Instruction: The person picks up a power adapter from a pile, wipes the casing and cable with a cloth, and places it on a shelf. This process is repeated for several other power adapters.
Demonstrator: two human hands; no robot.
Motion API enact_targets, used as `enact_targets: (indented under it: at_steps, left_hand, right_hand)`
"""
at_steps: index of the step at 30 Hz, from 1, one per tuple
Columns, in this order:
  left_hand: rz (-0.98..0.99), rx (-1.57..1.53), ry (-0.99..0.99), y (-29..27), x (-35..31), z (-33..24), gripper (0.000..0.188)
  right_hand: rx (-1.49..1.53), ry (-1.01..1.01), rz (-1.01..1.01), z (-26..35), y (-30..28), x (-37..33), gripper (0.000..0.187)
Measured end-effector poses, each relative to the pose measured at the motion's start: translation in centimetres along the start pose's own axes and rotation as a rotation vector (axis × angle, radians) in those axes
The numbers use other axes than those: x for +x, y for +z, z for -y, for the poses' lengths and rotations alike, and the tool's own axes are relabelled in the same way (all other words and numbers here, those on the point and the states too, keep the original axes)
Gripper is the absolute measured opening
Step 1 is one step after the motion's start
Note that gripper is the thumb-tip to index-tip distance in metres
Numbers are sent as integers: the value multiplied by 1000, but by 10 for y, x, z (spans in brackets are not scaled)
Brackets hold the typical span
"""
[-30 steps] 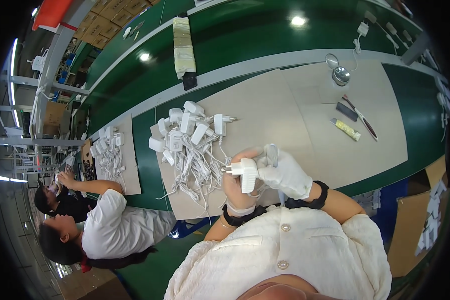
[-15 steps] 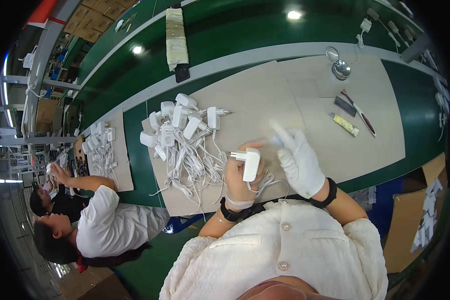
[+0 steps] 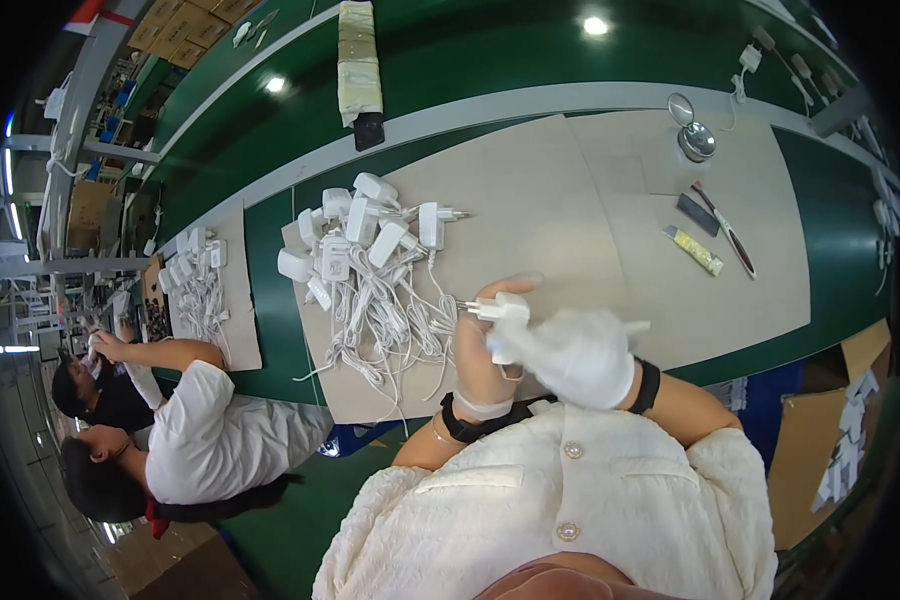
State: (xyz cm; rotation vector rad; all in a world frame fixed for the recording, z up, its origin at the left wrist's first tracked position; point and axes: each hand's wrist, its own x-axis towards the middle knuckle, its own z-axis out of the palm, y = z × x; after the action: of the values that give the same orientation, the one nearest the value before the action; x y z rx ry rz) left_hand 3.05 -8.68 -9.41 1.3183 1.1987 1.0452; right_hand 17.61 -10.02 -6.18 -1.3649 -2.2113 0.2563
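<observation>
On beige sheeting (image 3: pixel 560 235) lie white adapters (image 3: pixel 361 222); beyond, stacked cartons (image 3: pixel 175 35).

A heap of white plastic plugs with white cords (image 3: pixel 370 300) lies on the left part of a flat beige mat (image 3: pixel 540 230), on top of the long green table (image 3: pixel 850 245). On the mat's right side — going from back to front — are a round silver metal tin (image 3: pixel 698 143), a flat dark grey block (image 3: pixel 698 214) and a narrow yellow stick (image 3: pixel 698 252), with a thin dark-and-white brush (image 3: pixel 731 237) right of the block.
</observation>
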Motion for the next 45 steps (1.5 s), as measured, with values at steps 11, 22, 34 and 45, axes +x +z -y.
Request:
enact_targets:
  at_steps: [11, 22, 34, 45]
  left_hand:
    - [100, 373, 564, -17, 11, -23, 44]
    - [203, 183, 492, 5, 14, -37, 39]
    - [209, -400, -123, -14, 43, -56, 30]
    - [402, -420, -243, -34, 49, -40, 38]
  right_hand:
    - [-33, 304, -343, -66, -35, -13, 29]
    - [-140, 349, -118, -71, -53, -9, 32]
    - [1107, 783, 79, 7, -27, -11, 31]
    - [2443, 566, 343, -6, -19, -19, 39]
